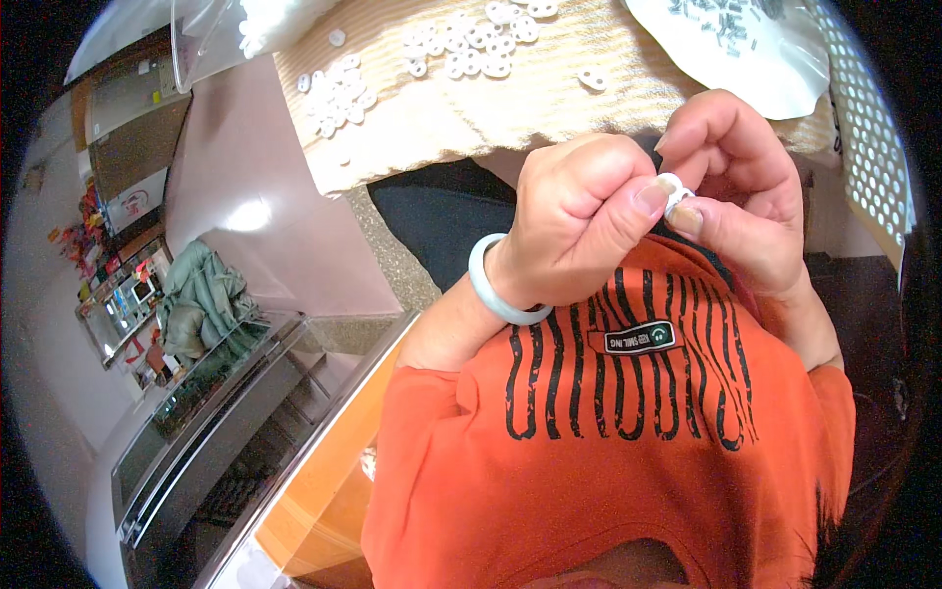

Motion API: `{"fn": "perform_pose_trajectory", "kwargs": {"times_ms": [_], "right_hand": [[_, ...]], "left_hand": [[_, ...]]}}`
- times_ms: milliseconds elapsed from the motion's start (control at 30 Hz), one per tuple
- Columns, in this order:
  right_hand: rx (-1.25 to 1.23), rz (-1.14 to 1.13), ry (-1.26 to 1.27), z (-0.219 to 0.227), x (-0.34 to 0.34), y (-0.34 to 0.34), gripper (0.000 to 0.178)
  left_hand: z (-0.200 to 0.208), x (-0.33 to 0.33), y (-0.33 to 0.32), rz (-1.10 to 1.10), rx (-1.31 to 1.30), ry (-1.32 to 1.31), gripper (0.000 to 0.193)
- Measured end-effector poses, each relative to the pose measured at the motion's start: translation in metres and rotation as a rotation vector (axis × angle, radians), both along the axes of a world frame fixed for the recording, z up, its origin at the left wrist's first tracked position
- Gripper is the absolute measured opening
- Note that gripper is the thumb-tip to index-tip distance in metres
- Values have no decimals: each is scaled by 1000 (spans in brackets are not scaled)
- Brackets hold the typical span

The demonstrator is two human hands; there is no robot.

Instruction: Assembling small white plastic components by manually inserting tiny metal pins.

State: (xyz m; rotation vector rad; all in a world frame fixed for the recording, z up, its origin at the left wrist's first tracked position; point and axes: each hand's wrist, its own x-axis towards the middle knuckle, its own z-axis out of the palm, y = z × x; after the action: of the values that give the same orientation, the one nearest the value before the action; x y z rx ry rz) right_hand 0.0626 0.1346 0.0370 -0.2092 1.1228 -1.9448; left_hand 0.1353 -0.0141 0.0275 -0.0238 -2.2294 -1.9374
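Above my lap, my two hands meet fingertip to fingertip. Between them is a small white plastic piece (675, 192), rounded and mostly covered by the fingers. My left hand (579, 211), with a pale bangle (483, 280) at its wrist, pinches one side of the piece between thumb and curled fingers. From the other side my right hand (741, 196) grips it with the thumb, its other fingers curled above. Beyond the hands, a heap of white two-holed pieces (476, 44) lies on a striped yellowish cloth (392, 142). One similar piece (592, 78) lies apart from the heap.
A smaller group of white pieces (340, 98) lies at the cloth's left. At the far right, a white dish (785, 83) holds many small grey bits. A clear container (211, 44) with white contents stands far left. A perforated white panel (868, 147) borders the right side.
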Motion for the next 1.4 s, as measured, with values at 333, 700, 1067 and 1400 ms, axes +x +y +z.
{"fn": "perform_pose_trajectory", "kwargs": {"times_ms": [333,700,1067,1400], "right_hand": [[9,26,-52,2,-1,-3,37],[-42,47,269,-13,-3,2,34],[-72,-40,563,-19,1,0,24],[-79,-58,578,-18,3,-1,24]], "left_hand": [[-3,1,0,-33,135,-68,23],[-4,3,3,14,265,-52,22],[1,5,3,15,170,-75,23],[4,6,8,21,257,-113,22]]}}
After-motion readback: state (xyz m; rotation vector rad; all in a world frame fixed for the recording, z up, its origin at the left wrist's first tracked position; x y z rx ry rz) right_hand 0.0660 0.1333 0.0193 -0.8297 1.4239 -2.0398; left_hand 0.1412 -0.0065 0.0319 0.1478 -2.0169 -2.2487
